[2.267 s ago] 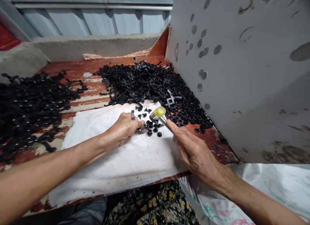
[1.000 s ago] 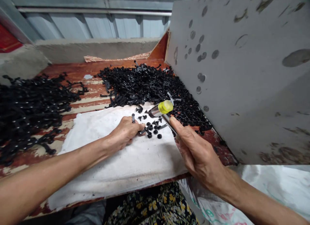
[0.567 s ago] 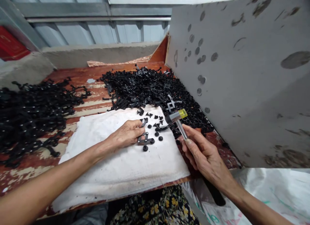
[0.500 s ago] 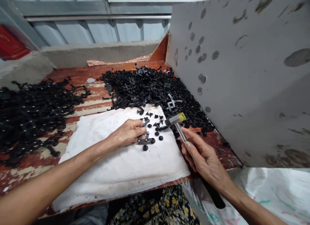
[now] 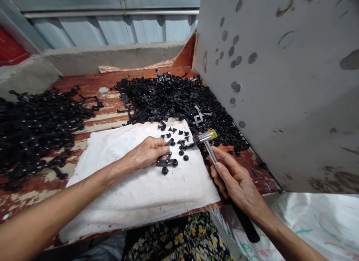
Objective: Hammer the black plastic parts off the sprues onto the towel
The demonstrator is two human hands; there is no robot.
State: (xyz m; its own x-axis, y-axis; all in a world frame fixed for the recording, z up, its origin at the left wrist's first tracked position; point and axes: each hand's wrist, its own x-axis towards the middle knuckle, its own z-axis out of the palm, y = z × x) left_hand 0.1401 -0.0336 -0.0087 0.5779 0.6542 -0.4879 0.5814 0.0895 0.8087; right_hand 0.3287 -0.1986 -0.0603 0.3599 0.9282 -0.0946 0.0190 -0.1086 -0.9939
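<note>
My left hand (image 5: 148, 151) is closed on a black jointed linkage (image 5: 167, 161) with round black ends, low over the white cloth (image 5: 120, 201). In my right hand (image 5: 231, 176) is a small hammer (image 5: 211, 151) with a metal head, a yellow face and a black handle. The hammer's head is raised at the cloth's right edge, apart from the linkage. Several loose black round-headed pieces (image 5: 186, 158) lie on the cloth between the linkage and the hammer.
A large heap of black parts (image 5: 168, 96) lies behind the cloth, and another pile of linkages (image 5: 36, 130) is at the left. A grey spotted panel (image 5: 269, 103) stands along the right side. Below it is white sacking (image 5: 316, 219).
The view has shifted slightly. My left hand still holds the linkage, which has moved a little to the left. The hammer's head has moved slightly to the right, still in my right hand.
</note>
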